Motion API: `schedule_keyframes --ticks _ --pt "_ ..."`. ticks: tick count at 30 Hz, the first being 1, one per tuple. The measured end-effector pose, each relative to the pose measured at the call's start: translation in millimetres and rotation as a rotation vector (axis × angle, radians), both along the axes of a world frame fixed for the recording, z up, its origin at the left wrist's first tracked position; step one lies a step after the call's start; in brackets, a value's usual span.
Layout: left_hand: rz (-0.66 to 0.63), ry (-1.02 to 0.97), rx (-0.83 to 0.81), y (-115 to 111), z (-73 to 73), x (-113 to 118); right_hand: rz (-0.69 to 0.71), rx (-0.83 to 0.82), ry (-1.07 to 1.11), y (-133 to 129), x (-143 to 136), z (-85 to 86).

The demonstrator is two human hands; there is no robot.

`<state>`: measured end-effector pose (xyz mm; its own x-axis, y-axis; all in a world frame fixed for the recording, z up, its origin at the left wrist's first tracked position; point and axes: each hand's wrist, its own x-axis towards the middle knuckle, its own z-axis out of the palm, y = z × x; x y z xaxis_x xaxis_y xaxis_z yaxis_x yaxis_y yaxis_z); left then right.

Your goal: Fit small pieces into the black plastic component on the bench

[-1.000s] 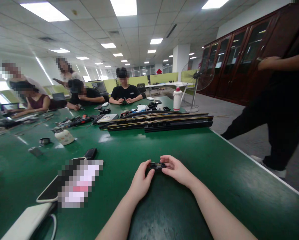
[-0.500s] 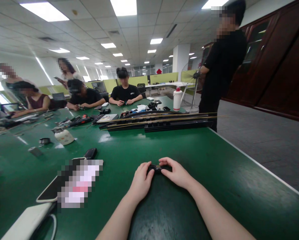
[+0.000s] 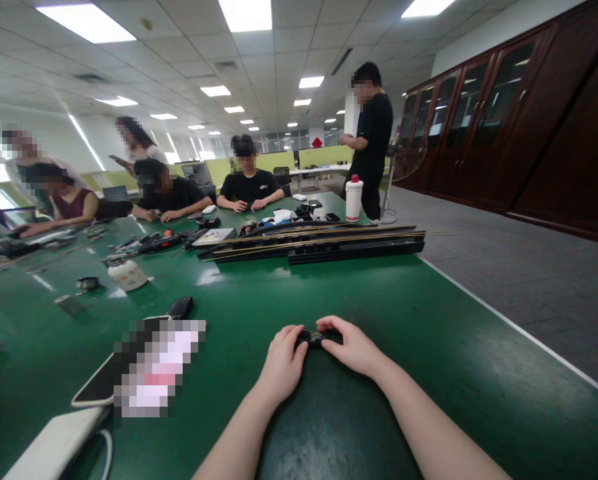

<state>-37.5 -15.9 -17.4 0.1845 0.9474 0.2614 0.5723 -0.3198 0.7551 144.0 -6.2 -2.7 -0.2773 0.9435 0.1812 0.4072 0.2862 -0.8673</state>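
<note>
A small dark object (image 3: 315, 337) lies between my hands, low over the green table (image 3: 379, 300) or resting on it. Its left end is gripped by my left hand (image 3: 283, 363), thumb in front and fingers behind. My right hand (image 3: 353, 347) holds the right end between thumb and curled fingers. The middle part of the object shows in the gap between the hands; both ends are covered. What the object is cannot be made out.
Long black strips (image 3: 353, 248) with thin rods cross the table ahead. Left are a cream jar (image 3: 127, 274), a dark tablet-like item (image 3: 96, 377) and a white case (image 3: 53, 443). A white bottle (image 3: 353, 200) stands farther back. Several people are around the table.
The standing person in black at the right has moved left and farther away, uncovering more of the cabinets. My hands have barely moved, both still on the dark object.
</note>
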Motion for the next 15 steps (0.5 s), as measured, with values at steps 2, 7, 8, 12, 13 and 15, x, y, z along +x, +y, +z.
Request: schedule_keyframes --ticks 2,7,8,12,13,15 --pt "0.005 -0.006 -0.001 -0.3 -0.4 0.2 -0.008 0.008 -0.021 -0.8 -0.1 1.0" --pt "0.012 -0.011 -0.003 0.0 -2.2 0.1 -0.008 0.007 -0.039 -1.7 -0.1 1.7" --pt "0.013 -0.013 -0.003 0.1 -2.3 0.1 -0.008 0.007 -0.041 -1.5 -0.1 1.4" --pt "0.000 0.005 -0.014 0.0 -0.9 0.3 -0.009 0.017 -0.055 -0.9 0.0 -0.6" --pt "-0.005 0.016 -0.016 0.0 -0.5 0.4 -0.006 0.018 -0.057 -0.8 0.0 -0.9" --pt "-0.010 0.035 -0.015 -0.2 -0.3 0.5 0.001 0.018 -0.058 -0.9 -0.2 -0.9"
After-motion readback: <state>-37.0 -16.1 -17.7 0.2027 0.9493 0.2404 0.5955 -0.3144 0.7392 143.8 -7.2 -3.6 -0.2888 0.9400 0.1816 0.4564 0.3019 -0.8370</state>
